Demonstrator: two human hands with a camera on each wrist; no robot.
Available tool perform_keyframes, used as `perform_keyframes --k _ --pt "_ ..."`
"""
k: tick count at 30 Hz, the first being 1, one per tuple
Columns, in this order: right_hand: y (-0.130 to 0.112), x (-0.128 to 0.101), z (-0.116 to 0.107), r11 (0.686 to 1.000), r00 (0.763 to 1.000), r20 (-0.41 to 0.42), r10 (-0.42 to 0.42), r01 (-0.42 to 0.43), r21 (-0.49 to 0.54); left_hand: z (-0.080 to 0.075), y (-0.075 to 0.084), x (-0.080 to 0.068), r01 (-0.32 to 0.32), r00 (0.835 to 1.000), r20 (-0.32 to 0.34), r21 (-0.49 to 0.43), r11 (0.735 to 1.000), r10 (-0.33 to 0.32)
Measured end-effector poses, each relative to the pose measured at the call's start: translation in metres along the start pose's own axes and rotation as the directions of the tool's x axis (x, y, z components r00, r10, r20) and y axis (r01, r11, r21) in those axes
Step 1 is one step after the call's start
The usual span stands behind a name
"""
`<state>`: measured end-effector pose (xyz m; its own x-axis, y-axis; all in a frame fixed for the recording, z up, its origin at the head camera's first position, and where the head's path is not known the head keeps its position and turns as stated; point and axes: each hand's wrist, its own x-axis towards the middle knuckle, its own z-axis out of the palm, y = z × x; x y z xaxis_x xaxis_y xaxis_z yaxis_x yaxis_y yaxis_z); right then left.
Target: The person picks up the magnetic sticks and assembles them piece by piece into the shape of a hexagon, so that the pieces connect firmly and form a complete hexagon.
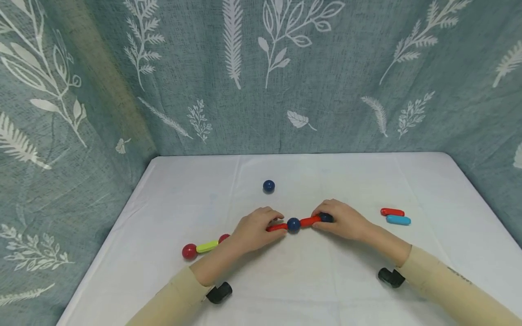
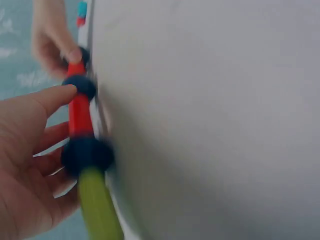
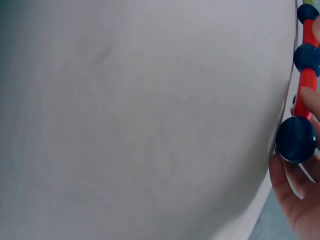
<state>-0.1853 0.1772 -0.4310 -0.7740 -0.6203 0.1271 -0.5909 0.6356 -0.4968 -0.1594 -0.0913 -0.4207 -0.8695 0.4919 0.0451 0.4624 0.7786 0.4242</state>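
Apparently mostly joined, the chain (image 1: 293,225) runs from the right grip (image 1: 343,220), holding its end blue ball (image 3: 296,139), through the left grip (image 1: 253,231), curled round a red rod (image 1: 277,227), while a spare blue ball (image 1: 268,186) beyond both and a red stick (image 1: 392,212) and light-blue stick (image 1: 398,220) rightward lie unattached.

1 ball (image 1: 268,186) lies behind the chain (image 1: 293,225), 2 rods (image 1: 398,220) right
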Motion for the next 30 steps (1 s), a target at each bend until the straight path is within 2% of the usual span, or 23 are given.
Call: perform_keyframes --k 3,7,10,13,17,23,30 --pt "0.007 0.000 -0.006 0.998 0.998 -0.036 0.057 -0.057 0.002 -0.013 -0.016 -0.014 0.078 0.997 -0.013 0.001 0.997 -0.078" --pt "0.020 -0.002 -0.012 0.990 0.985 -0.106 0.137 -0.140 -0.015 -0.029 -0.035 -0.033 0.175 0.983 -0.069 0.064 0.983 -0.170" --pt "0.027 -0.004 -0.016 0.981 0.972 -0.144 0.187 -0.193 -0.023 -0.037 -0.043 -0.045 0.243 0.966 -0.114 0.122 0.962 -0.230" --pt "0.028 -0.005 -0.017 0.975 0.964 -0.153 0.217 -0.223 -0.020 -0.040 -0.045 -0.051 0.287 0.954 -0.133 0.141 0.948 -0.269" --pt "0.024 -0.003 -0.016 0.971 0.961 -0.152 0.231 -0.237 -0.023 -0.035 -0.043 -0.050 0.296 0.952 -0.110 0.095 0.950 -0.285" --pt "0.020 -0.002 -0.013 0.968 0.959 -0.153 0.238 -0.247 -0.039 -0.022 -0.032 -0.049 0.304 0.949 -0.070 -0.049 0.951 -0.307" --pt "0.017 -0.001 -0.013 0.966 0.958 -0.148 0.246 -0.254 -0.041 -0.014 -0.021 -0.052 0.283 0.957 -0.039 -0.098 0.954 -0.288"
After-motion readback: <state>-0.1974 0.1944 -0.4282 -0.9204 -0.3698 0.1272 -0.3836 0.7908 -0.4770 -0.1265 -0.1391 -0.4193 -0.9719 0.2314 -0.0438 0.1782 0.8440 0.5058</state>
